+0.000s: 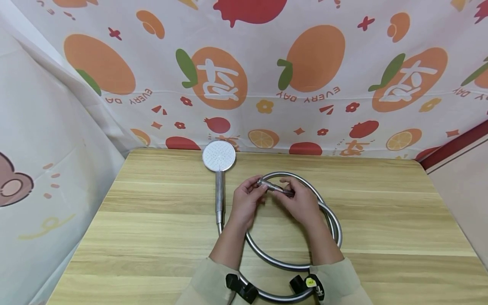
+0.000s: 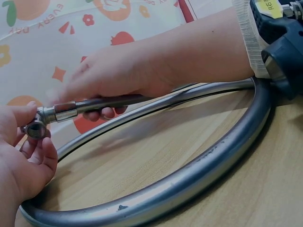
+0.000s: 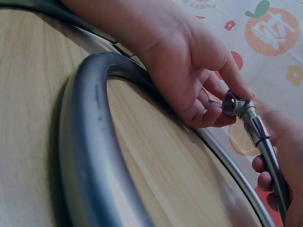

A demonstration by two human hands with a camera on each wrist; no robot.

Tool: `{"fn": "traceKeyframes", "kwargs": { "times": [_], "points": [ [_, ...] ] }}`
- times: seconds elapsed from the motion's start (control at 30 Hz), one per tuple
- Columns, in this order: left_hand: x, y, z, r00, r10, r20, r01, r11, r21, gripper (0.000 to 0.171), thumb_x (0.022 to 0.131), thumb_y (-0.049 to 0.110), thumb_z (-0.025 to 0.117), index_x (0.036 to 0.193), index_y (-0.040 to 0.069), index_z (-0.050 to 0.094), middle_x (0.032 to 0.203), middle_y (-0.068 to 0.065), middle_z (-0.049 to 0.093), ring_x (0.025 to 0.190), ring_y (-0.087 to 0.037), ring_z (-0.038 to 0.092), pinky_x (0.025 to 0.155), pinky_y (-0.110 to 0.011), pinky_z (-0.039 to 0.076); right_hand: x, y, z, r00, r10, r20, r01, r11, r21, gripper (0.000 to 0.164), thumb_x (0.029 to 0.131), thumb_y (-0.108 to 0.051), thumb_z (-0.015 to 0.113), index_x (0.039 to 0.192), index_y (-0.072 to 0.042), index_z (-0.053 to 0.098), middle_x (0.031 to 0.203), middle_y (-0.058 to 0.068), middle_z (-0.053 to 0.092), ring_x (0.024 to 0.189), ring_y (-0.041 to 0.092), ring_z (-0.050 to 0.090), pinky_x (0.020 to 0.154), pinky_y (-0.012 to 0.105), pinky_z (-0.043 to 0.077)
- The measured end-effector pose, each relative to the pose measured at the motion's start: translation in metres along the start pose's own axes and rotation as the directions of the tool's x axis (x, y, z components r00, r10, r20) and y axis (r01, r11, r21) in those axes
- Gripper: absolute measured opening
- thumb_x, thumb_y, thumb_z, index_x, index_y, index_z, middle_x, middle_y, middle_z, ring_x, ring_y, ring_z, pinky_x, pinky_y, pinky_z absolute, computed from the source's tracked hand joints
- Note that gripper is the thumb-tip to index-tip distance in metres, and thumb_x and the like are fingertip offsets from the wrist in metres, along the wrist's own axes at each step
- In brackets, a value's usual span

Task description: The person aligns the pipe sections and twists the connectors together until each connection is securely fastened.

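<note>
With fingertips and thumb, my left hand (image 1: 244, 205) pinches a small metal pipe fitting (image 3: 230, 105) that has a threaded round opening. The fitting sits on the end of a silvery shower hose (image 1: 280, 263), against the hose's shiny end nut (image 2: 65, 110). Just behind that nut my right hand (image 1: 305, 207) grips the hose, its fingers curled under it. Loops of the hose lie on the table around and below both hands. A handheld shower head (image 1: 219, 156), with a round white face and metal handle, lies left of the hands, joined to the hose.
The wooden table (image 1: 152, 237) carries everything. Behind it hangs a fruit-print cloth (image 1: 263, 114), with a white cloth (image 1: 57, 127) on the left. A red-edged pale panel (image 1: 461, 169) stands to the right. Dark wrist cameras (image 1: 242, 288) sit on both sleeves.
</note>
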State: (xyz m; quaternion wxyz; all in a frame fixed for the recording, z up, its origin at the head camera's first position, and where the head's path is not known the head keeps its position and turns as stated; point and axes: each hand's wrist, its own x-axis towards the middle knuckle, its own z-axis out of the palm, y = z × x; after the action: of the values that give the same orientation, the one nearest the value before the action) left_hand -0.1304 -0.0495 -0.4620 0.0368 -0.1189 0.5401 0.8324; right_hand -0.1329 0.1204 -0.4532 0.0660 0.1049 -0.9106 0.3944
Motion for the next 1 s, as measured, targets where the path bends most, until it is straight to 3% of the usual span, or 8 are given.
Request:
{"fn": "traceKeyframes", "kwargs": {
  "times": [0.1,0.33,0.47,0.63,0.73,0.9,1.0],
  "points": [
    [-0.0002,0.0002,0.0002,1.000,0.000,0.001,0.000,1.000,0.004,0.039,0.087,-0.001,0.070,0.125,-0.004,0.060,0.099,0.000,0.066,0.079,-0.009,0.061,0.064,-0.024,0.052,0.0002,0.0000,0.0003,1.000,0.002,-0.003,-0.002,1.000,-0.006,0.028,0.091,-0.044,0.068,0.103,-0.019,0.070,0.086,-0.003,0.068,0.079,0.016,0.061,0.074,0.037,0.049],
    [-0.0013,0.0010,0.0005,1.000,-0.001,0.001,0.001,1.000,0.001,0.040,0.087,-0.001,0.069,0.125,-0.004,0.059,0.099,-0.001,0.065,0.078,-0.009,0.061,0.064,-0.024,0.053,0.0000,0.0000,0.0006,1.000,0.012,0.009,-0.012,1.000,-0.004,0.033,0.088,-0.046,0.071,0.106,-0.019,0.068,0.085,-0.003,0.066,0.077,0.016,0.058,0.072,0.036,0.046],
    [-0.0013,0.0010,0.0005,1.000,-0.002,0.002,0.002,1.000,0.008,0.040,0.087,-0.001,0.069,0.125,-0.004,0.059,0.099,0.000,0.065,0.078,-0.009,0.061,0.064,-0.024,0.053,-0.0003,0.0002,0.0004,1.000,0.017,0.005,-0.017,1.000,-0.005,0.030,0.091,-0.046,0.067,0.106,-0.020,0.069,0.087,-0.004,0.067,0.080,0.015,0.060,0.074,0.036,0.048],
    [-0.0011,0.0013,0.0005,1.000,-0.002,0.001,0.002,1.000,0.008,0.040,0.087,0.000,0.070,0.126,-0.004,0.059,0.100,-0.001,0.065,0.079,-0.009,0.061,0.065,-0.024,0.053,-0.0002,0.0010,0.0006,1.000,0.003,0.003,-0.003,1.000,-0.012,0.035,0.086,-0.046,0.073,0.108,-0.020,0.066,0.084,-0.004,0.065,0.075,0.015,0.056,0.070,0.035,0.045],
    [-0.0016,0.0015,0.0005,1.000,-0.001,0.004,0.001,1.000,0.007,0.040,0.087,0.000,0.070,0.125,-0.004,0.060,0.099,-0.001,0.065,0.078,-0.009,0.060,0.064,-0.024,0.053,-0.0002,0.0007,0.0007,1.000,-0.006,-0.016,0.006,1.000,-0.012,0.029,0.090,-0.044,0.069,0.105,-0.020,0.068,0.084,-0.004,0.066,0.075,0.014,0.056,0.071,0.034,0.045],
    [-0.0024,0.0015,0.0006,1.000,0.002,0.009,-0.002,1.000,0.004,0.040,0.087,0.000,0.070,0.125,-0.005,0.059,0.097,0.000,0.065,0.077,-0.009,0.060,0.064,-0.024,0.052,-0.0008,0.0008,0.0010,0.999,-0.024,-0.038,0.023,1.000,-0.008,0.036,0.085,-0.043,0.076,0.110,-0.019,0.065,0.079,-0.003,0.062,0.070,0.015,0.054,0.066,0.034,0.043],
    [-0.0024,0.0015,0.0007,1.000,0.009,0.009,-0.009,1.000,0.008,0.041,0.087,0.000,0.070,0.126,-0.005,0.059,0.097,0.000,0.065,0.078,-0.009,0.060,0.064,-0.023,0.052,-0.0009,0.0006,0.0011,0.998,-0.038,-0.041,0.036,0.999,-0.028,0.029,0.088,-0.042,0.073,0.105,-0.019,0.068,0.085,-0.003,0.067,0.077,0.015,0.061,0.071,0.035,0.048]
  ]
}}
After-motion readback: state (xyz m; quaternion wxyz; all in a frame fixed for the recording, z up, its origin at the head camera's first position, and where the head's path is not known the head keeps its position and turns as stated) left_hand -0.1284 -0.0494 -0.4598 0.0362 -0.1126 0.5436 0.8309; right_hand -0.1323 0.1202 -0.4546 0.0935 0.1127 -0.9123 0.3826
